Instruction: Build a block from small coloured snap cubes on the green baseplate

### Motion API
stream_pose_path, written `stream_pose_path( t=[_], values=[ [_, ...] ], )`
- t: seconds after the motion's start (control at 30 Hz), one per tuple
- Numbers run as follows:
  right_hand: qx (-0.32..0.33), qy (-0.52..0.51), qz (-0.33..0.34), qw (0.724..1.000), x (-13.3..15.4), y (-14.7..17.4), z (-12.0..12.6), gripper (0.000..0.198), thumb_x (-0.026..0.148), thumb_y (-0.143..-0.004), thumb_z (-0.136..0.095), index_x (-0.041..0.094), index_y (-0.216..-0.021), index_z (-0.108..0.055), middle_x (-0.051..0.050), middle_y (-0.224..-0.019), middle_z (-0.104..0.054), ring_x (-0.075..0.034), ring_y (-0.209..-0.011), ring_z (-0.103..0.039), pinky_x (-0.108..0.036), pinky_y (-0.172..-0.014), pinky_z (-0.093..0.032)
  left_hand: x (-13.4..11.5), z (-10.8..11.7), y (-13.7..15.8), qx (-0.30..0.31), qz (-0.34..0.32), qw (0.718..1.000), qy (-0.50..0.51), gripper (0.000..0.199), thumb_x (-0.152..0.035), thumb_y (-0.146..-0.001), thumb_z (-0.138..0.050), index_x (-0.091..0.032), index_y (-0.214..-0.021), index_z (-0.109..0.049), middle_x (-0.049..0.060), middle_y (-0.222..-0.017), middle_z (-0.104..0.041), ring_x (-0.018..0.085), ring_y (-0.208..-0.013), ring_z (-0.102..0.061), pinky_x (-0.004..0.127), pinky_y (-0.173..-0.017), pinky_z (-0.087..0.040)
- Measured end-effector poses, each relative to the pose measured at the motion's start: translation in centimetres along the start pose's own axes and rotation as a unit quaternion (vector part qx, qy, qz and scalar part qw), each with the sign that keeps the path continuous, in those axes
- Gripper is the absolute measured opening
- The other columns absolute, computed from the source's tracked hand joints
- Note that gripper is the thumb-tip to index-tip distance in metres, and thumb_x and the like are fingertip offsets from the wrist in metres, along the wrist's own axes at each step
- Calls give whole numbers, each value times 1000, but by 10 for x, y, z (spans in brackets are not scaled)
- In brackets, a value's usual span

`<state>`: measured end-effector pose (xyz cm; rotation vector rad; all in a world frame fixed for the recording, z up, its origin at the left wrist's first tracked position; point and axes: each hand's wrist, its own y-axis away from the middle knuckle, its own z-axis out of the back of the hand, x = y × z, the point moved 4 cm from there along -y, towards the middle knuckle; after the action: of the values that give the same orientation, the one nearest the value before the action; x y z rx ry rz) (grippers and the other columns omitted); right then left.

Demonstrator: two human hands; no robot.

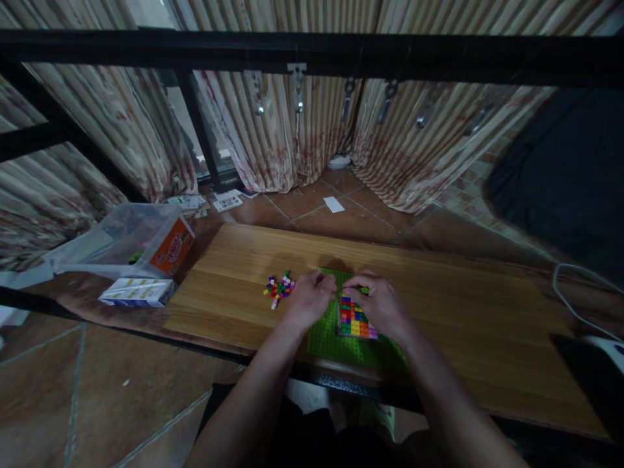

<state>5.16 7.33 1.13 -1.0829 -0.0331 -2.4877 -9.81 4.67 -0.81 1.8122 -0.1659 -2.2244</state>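
Observation:
A green studded baseplate (322,338) lies on the wooden table in front of me. On it stands a block of toy bricks (355,318) in red, blue, green, yellow, orange and pink rows. My right hand (383,302) is over the block's far right part, thumb and fingertips drawn together at its far edge. My left hand (312,296) hovers over the plate's far left part, fingers curled inward. Whatever either hand pinches is too small or hidden to make out. Just left of my left hand lies a loose pile of small coloured bricks (279,290).
Left of the table (468,312) stand a clear plastic bin (141,237) with an orange label and a small box (139,292). A dark metal bar (312,58) crosses above, with clips hanging from it. A white cable (568,305) and dark object lie at the right.

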Motion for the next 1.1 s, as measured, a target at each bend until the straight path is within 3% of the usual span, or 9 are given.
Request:
stream_pose_path(
  t=[0.37, 0.77, 1.1],
  values=[
    [16, -14, -37, 999, -10, 1, -6, 23, 36, -82, -56, 23, -82, -75, -5, -82, -75, -21, -73, -67, -33, -70, -48, -6, -4, 11, -19, -25, 999, -34, 25, -33, -86, -51, -21, -68, -62, 6, -72, -70, 22, -79, -69, 28, -64, -50],
    [43, 4, -48, 998, -8, -2, -9, 23, 31, -84, -54, 21, -84, -75, -6, -86, -75, -21, -80, -68, -32, -73, -46, -1, -5, 9, 1, -38, 998, -40, 26, -34, -90, -45, -19, -77, -62, 6, -80, -72, 19, -77, -69, 26, -62, -49],
    [28, 13, 13, 999, -4, 1, -9, 19, 25, -89, -54, 22, -84, -72, -4, -85, -70, -19, -81, -65, -30, -75, -45, 6, -7, 3, -1, -50, 998, -42, 28, -38, -90, -46, -18, -77, -62, 5, -79, -72, 17, -74, -69, 25, -61, -50]
  ],
)
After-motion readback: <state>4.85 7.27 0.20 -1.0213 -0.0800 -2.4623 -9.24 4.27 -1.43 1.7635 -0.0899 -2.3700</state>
